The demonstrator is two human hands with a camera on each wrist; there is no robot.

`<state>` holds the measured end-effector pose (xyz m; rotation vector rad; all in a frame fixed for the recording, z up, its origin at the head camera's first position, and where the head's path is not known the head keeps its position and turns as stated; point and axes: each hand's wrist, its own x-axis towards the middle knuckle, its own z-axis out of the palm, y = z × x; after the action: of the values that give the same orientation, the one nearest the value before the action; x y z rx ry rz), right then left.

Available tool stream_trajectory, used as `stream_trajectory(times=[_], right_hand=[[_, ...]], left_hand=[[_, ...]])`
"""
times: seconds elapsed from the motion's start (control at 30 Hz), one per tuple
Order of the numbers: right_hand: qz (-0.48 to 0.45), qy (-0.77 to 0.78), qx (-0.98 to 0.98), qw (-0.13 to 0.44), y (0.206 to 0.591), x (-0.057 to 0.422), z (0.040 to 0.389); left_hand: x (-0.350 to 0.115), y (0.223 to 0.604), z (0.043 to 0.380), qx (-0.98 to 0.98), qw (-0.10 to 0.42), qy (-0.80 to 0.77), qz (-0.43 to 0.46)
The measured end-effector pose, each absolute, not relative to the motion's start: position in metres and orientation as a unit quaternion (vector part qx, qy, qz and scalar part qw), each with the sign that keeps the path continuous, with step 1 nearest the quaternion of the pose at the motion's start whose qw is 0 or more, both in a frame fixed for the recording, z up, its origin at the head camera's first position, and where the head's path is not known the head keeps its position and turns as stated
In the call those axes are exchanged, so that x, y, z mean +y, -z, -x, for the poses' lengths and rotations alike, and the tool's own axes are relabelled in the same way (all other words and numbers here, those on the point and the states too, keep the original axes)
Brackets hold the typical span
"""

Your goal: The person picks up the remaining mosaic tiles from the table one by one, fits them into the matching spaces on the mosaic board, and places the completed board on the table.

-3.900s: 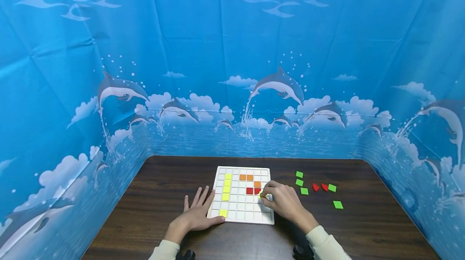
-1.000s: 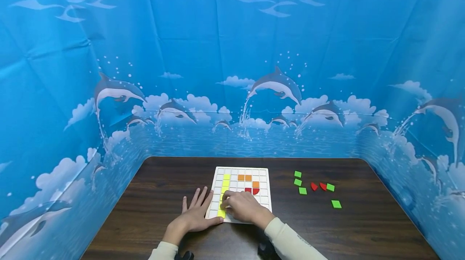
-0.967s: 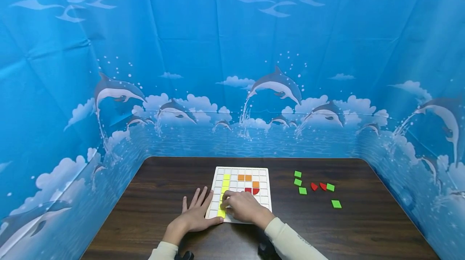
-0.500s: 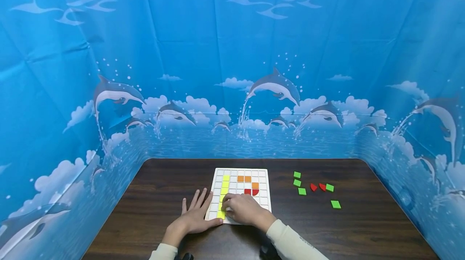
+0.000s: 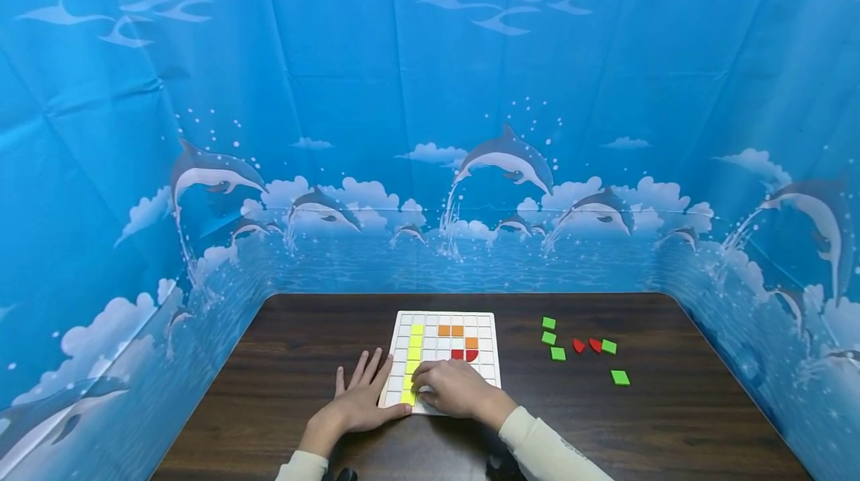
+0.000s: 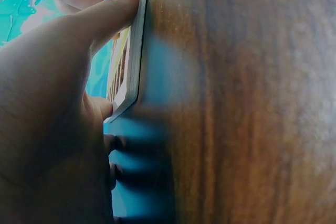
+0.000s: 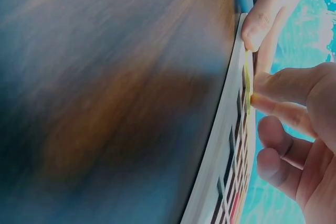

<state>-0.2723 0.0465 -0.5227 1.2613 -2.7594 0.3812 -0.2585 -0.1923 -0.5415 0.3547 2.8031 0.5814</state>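
A white gridded board (image 5: pixel 446 400) lies on the table with a column of yellow square tiles (image 5: pixel 414 342) on its left side. My left hand (image 5: pixel 359 400) has its fingers spread beside the board's left edge, and its thumb rests on the near left corner. Over the lower part of the yellow column, my right hand (image 5: pixel 457 389) has thumb and index finger on a yellow tile (image 7: pixel 248 80), pinching it at the board's surface. Its other fingers are bent and touch nothing. The hand partly hides the board's lower middle.
On the board are orange square tiles (image 5: pixel 451 331), a red square tile (image 5: pixel 457 355) and a red quarter-round tile (image 5: pixel 472 355). To the right, several green square tiles (image 5: pixel 558 354) and two red pieces (image 5: pixel 578 346) lie loose on the dark wooden table (image 5: pixel 672 421).
Since the oldest frame, my right hand has carried a yellow tile leftward from the board's right side to the yellow column. In the last second it has barely moved; my left hand stays put.
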Motion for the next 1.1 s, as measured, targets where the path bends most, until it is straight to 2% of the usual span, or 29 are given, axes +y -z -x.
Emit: stream_trajectory(times=[0.33,0.77,1.1], right_hand=[[-0.406,-0.148,-0.899,0.073,0.518,0.061,0.271],[-0.357,-0.182,-0.915,0.055,0.519,0.099,0.272],[-0.321,-0.172,-0.928,0.078,0.518,0.139,0.274]], left_hand=[[-0.196,0.555,0.267,0.961,0.126,-0.212,-0.125],[-0.196,0.555,0.261,0.956,0.109,-0.239,-0.134],[-0.192,0.541,0.259,0.962,0.135,-0.209,-0.115]])
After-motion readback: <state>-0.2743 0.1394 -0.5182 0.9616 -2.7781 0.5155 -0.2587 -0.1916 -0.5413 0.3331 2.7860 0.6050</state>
